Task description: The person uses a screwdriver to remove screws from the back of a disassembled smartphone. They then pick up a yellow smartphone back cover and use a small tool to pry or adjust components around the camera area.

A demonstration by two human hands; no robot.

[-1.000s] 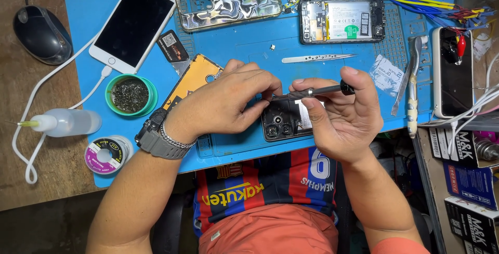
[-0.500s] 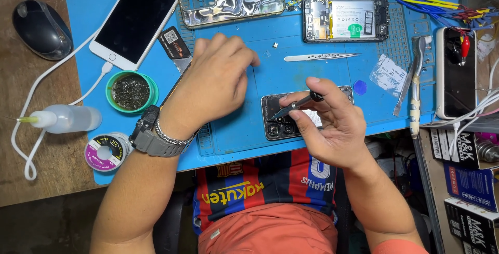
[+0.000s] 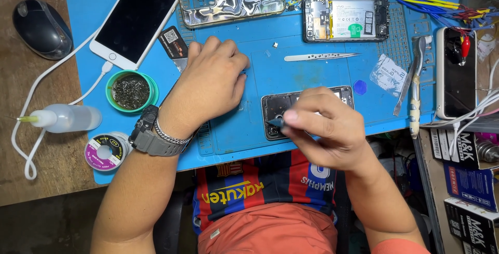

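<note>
Right hand (image 3: 325, 129) pinches a screwdriver (image 3: 276, 122) over the opened phone (image 3: 306, 109) at the mat's (image 3: 270, 77) near edge, left hand (image 3: 210, 85) curled, empty; unbraced phone could slide, tip skips.

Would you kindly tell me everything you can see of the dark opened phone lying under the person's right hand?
The opened phone is a dark, rounded-corner body lying flat on the blue work mat, near its front edge. Its back cover is off, showing black inner parts and a round opening at its left end; finer detail is too small to tell. The right hand covers much of it and holds a thin dark tool with its tip on the phone's left part. The left hand rests on the mat beside it, apart from it.
</note>
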